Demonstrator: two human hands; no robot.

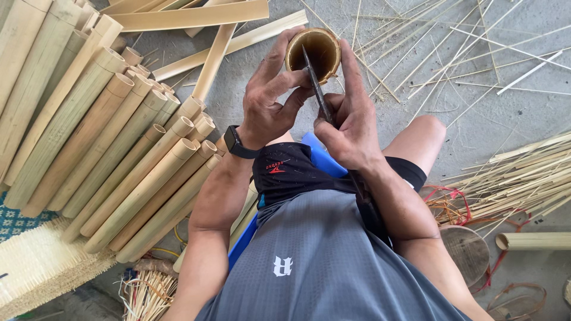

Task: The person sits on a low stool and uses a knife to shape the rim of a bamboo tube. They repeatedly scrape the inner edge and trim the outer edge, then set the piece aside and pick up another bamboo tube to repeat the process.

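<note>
While the left hand (270,98) is gripping the hollow tan bamboo tube (313,53) by its rim, right hand (351,128) fingers are closing around a dark blade (315,83) crossing its open end, clear of the stacked bamboo poles (107,142).

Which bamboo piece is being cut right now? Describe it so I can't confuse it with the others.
Look right of the big stack of bamboo poles, above the person's knees. The left hand grips an upright bamboo tube, and the right hand sets a dark blade across its open mouth. Only this tube shows its hollow brown inside.
</note>
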